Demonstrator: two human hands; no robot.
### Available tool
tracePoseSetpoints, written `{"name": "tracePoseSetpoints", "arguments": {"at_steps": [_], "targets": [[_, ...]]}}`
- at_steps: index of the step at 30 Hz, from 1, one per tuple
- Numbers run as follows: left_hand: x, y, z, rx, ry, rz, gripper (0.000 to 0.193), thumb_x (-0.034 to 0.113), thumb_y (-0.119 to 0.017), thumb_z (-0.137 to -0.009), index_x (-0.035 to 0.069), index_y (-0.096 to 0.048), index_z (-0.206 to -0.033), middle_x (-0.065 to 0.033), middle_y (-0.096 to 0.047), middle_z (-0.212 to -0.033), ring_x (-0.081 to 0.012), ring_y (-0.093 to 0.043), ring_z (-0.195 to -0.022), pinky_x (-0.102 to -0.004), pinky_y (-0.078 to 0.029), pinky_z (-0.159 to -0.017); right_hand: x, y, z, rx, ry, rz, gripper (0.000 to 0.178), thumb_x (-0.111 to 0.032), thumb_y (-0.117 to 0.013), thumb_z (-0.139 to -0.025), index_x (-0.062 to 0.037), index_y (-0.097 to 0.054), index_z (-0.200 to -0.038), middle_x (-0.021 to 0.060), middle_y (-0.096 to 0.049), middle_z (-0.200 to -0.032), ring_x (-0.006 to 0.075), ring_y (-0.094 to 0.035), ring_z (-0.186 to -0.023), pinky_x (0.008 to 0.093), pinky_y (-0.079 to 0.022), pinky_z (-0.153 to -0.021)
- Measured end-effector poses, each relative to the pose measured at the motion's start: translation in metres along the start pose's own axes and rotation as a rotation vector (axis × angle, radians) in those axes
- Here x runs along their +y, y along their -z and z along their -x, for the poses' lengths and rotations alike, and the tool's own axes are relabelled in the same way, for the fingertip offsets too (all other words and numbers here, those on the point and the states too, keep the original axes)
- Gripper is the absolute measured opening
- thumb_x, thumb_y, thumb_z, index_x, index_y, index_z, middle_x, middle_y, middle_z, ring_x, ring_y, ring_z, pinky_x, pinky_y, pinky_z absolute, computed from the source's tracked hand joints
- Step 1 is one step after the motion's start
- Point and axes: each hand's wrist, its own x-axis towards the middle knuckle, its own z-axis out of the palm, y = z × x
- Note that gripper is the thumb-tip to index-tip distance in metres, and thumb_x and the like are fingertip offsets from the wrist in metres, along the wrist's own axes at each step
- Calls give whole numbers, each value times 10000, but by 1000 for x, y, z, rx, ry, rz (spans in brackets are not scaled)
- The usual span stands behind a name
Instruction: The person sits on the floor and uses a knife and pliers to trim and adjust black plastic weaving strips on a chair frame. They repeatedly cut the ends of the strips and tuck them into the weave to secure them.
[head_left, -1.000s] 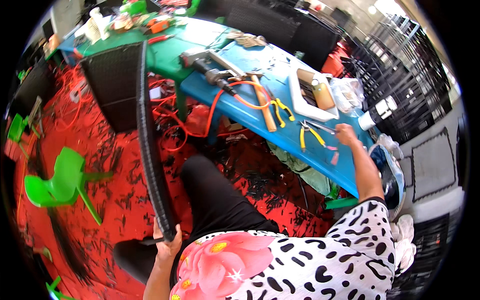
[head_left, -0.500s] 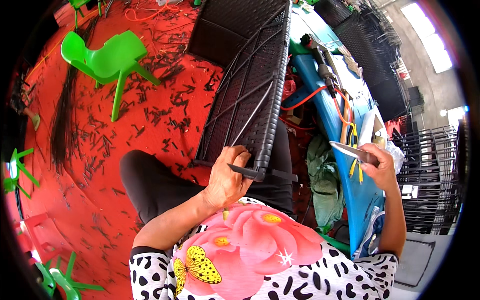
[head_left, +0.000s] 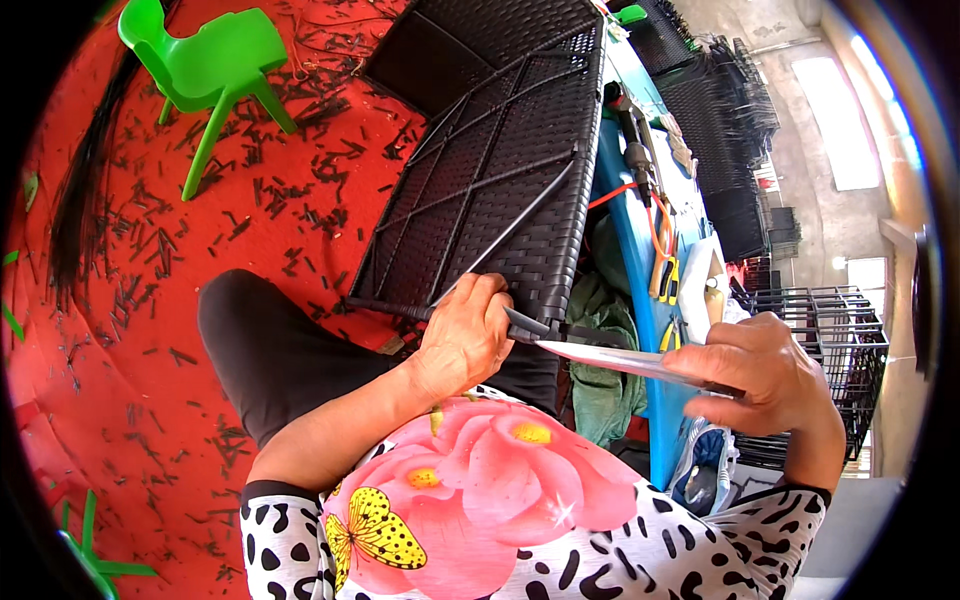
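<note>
The black wicker frame (head_left: pixel 530 190) leans at the seated person's lap (head_left: pixel 525 375), its near corner gripped by the left hand (head_left: pixel 464 335), seemingly for steadiness; the right hand (head_left: pixel 757 370) pinches a knife (head_left: pixel 615 359), tip beside a dark strip (head_left: pixel 526 324).

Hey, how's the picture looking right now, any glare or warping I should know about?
In the head view, the window at upper right is blown out to white; also in the head view, a pale sheen runs along the knife in the right hand, the blue table looks washed out at its far end, and a black fisheye border swallows the corners.
</note>
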Motion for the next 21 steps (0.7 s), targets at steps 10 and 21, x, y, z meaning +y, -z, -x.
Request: {"name": "tracePoseSetpoints", "arguments": {"at_steps": [10, 21], "targets": [[-3, 4, 1, 6, 4, 5, 344, 112, -649, -646, -21, -507, -929, -173, -500, -1049, -320, -497, -950, -397, -488, -771, -39, 18, -37, -243, -143, 174, 344, -131, -639, -737, -84, -569, -1070, 75, -519, -659, 277, -556, -507, 374, -442, -442], [-2, 2, 3, -32, -6, 34, 437, 72, -698, -590, -27, -490, -962, -177, -486, -1083, -337, -490, -964, -400, -471, -795, -90, 38, -79, -512, -68, 430, 358, -115, -573, -746, 109, -518, -1020, 146, -576, -660, 289, -598, -543, 379, -447, -455]]}}
